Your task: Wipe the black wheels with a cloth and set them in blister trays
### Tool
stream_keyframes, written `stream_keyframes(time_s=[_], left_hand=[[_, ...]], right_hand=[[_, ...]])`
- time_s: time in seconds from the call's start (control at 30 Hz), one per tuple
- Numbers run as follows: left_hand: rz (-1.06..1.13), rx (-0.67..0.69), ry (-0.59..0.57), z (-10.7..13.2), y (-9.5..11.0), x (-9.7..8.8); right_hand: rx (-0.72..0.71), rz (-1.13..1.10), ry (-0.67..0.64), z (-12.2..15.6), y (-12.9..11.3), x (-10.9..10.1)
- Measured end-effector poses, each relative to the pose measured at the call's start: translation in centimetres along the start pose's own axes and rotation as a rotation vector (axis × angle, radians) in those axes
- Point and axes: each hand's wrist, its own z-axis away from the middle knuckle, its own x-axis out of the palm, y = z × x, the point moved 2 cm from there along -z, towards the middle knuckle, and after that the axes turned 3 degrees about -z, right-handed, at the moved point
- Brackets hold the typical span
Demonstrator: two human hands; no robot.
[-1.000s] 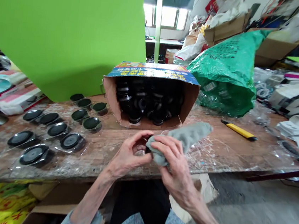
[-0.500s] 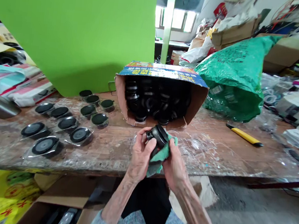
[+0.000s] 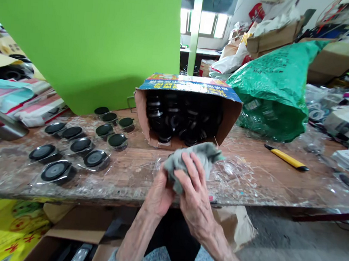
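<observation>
A grey-green cloth (image 3: 191, 163) is bunched up in front of the open carton, over the bench's front part. My right hand (image 3: 194, 195) presses the cloth from above and the right, fingers bent over it. Under its left side is my left hand (image 3: 160, 193), closed round the black round part seen there half a second ago. The cloth now hides that part. Behind the cloth, the carton (image 3: 139, 112) lies on its side with its mouth towards me, holding several black round parts (image 3: 174, 118).
On the left of the bench (image 3: 133, 167) stand several black discs in clear plastic shells (image 3: 56, 171). A yellow utility knife (image 3: 287, 157) lies on the right, near a green plastic bag (image 3: 275, 91). A green panel (image 3: 87, 34) rises behind. Below the bench is an open cardboard box (image 3: 73, 228).
The cloth has come up over the black round part and now covers it. My right hand has moved from the part's right side to the top of the cloth.
</observation>
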Motion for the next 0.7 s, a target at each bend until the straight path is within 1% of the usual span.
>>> stream_keyframes(time_s=[0.03,0.07,0.1,0.17,0.2,0.23,0.27,0.33,0.4,0.5,0.6,0.67,0.7], left_hand=[[0.040,-0.044,0.008,0.1,0.3,0.0],[0.069,-0.065,0.013,0.2,0.6,0.0],[0.094,-0.069,0.012,0.4,0.8,0.0],[0.118,-0.072,-0.002,0.7,0.7,0.1],[0.118,-0.102,-0.015,1.0,0.3,0.2],[0.121,-0.135,-0.026,1.3,-0.2,0.4],[0.132,-0.165,-0.035,1.6,-0.8,0.5],[0.168,-0.198,-0.029,2.2,-1.7,0.7],[0.203,-0.213,0.017,2.6,-2.1,0.7],[0.212,-0.248,0.085,3.0,-2.1,0.6],[0.192,-0.315,0.162,3.1,-2.0,0.5],[0.138,-0.368,0.174,3.0,-2.0,0.2],[0.100,-0.372,0.154,2.9,-1.9,-0.1]], right_hand=[[0.004,-0.007,-0.022,0.9,0.2,0.0],[0.054,-0.034,-0.018,1.7,0.5,-0.3],[0.143,-0.066,0.012,2.2,0.8,-0.8],[0.360,-0.131,0.134,2.4,1.1,-1.9],[0.430,-0.156,0.188,2.0,1.2,-2.3],[0.452,-0.162,0.211,1.5,1.0,-2.5],[0.431,-0.151,0.193,0.9,0.8,-2.4],[0.330,-0.080,0.086,0.4,0.0,-1.5],[0.244,0.014,0.032,1.2,-0.7,-0.1],[0.159,0.097,0.088,4.1,-1.4,1.8],[0.025,0.122,0.115,6.6,-1.8,3.2],[-0.004,0.085,0.113,7.6,-2.1,3.1],[0.020,0.038,0.098,7.8,-2.3,2.5]])
